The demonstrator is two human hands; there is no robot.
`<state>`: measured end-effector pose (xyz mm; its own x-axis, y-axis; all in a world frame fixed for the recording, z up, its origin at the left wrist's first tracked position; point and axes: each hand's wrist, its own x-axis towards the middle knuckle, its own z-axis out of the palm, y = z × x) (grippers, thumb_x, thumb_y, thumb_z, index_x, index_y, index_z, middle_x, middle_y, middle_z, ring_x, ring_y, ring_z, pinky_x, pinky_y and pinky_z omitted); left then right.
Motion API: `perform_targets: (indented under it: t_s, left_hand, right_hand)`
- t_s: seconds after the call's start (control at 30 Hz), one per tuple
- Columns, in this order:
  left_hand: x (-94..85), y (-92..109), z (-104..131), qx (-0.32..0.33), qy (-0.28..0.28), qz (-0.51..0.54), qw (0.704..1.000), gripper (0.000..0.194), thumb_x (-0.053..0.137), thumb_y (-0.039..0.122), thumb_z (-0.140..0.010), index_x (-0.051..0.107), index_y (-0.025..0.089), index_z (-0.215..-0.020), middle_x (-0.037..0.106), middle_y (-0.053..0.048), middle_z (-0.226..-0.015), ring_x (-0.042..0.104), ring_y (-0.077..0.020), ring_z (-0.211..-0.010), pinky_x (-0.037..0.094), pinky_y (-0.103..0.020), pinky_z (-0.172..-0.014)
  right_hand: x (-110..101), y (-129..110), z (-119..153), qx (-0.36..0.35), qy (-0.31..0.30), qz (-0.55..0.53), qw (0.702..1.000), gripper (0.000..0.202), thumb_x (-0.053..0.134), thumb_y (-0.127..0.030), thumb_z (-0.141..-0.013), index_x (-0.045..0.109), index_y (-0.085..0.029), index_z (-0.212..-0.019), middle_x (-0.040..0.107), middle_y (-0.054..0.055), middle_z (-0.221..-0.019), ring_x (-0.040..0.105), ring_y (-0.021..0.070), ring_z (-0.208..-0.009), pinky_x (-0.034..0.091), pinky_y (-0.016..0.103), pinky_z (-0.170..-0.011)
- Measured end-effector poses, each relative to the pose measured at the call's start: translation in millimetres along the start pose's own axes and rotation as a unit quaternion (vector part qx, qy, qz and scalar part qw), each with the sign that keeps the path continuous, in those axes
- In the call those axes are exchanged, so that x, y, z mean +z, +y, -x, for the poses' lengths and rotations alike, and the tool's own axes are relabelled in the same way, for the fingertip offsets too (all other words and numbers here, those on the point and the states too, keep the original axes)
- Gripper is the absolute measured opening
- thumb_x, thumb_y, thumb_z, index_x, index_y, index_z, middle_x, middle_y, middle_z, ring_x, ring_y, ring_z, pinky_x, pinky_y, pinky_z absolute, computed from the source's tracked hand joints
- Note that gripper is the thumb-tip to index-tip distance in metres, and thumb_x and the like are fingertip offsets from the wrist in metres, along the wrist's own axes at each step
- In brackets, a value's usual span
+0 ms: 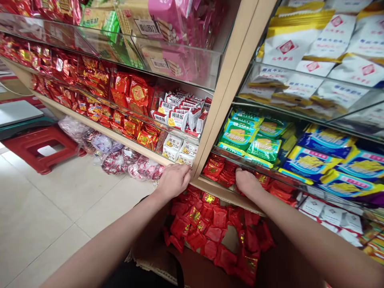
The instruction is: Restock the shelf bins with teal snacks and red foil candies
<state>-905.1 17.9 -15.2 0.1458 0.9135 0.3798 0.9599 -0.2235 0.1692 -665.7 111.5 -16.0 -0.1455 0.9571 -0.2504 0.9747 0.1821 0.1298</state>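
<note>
My left hand (174, 181) is closed in a loose fist at the foot of the wooden shelf post, by the far edge of an open cardboard box (214, 194). Whatever its fingers hold, if anything, is hidden. My right hand (248, 183) reaches to the lowest compartment right of the post, its fingers curled among red-wrapped packets (223, 174). I cannot make out what is inside them. Between my forearms, the box holds many loose red snack packets (210, 232), some with gold print, and a bit of bare cardboard shows among them.
Green cracker packs (240, 134) and blue-yellow packs (312, 162) fill the shelf above my right hand. White biscuit packets (180, 149) lie beyond my left hand. Clear shelf fronts (180, 66) edge the rows. A red stool (42, 144) and bagged goods (114, 158) are on the tiled floor at left.
</note>
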Motion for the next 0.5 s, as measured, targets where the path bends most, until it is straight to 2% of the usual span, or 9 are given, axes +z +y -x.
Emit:
perform_targets:
  t_s: [0.13, 0.23, 0.5]
  left_hand:
    - [0.3, -1.7, -0.1, 0.002, -0.009, -0.018, 1.0, 0.02, 0.035, 0.022, -0.082, 0.054, 0.019, -0.084, 0.059, -0.003, -0.071, 0.054, -0.0184, -0.072, 0.034, -0.031, -0.066]
    - [0.4, -2.2, 0.4, 0.003, -0.015, -0.024, 1.0, 0.02, 0.034, 0.022, -0.082, 0.054, 0.018, -0.082, 0.058, -0.003, -0.069, 0.053, -0.0182, -0.07, 0.033, -0.03, -0.066]
    - [0.1, -3.7, 0.7, 0.015, -0.02, -0.017, 1.0, 0.021, 0.034, 0.022, -0.082, 0.054, 0.017, -0.084, 0.058, -0.003, -0.069, 0.052, -0.0185, -0.07, 0.032, -0.031, -0.065]
  right_hand:
    - [14.6, -6.9, -30.3, 0.029, -0.045, 0.008, 0.999, 0.024, 0.046, -0.027, -0.084, 0.054, -0.011, -0.1, 0.059, 0.008, -0.099, 0.058, 0.0167, -0.087, 0.047, 0.036, -0.075]
    - [24.1, -8.7, -45.4, 0.034, -0.073, 0.007, 0.997, 0.026, 0.049, -0.03, -0.082, 0.054, -0.013, -0.101, 0.057, 0.007, -0.103, 0.056, 0.0166, -0.089, 0.047, 0.036, -0.076]
    - [43.8, -9.4, -51.0, 0.054, -0.106, 0.02, 0.993, 0.032, 0.051, -0.03, -0.081, 0.05, -0.012, -0.108, 0.053, 0.009, -0.109, 0.055, 0.0186, -0.092, 0.047, 0.038, -0.077]
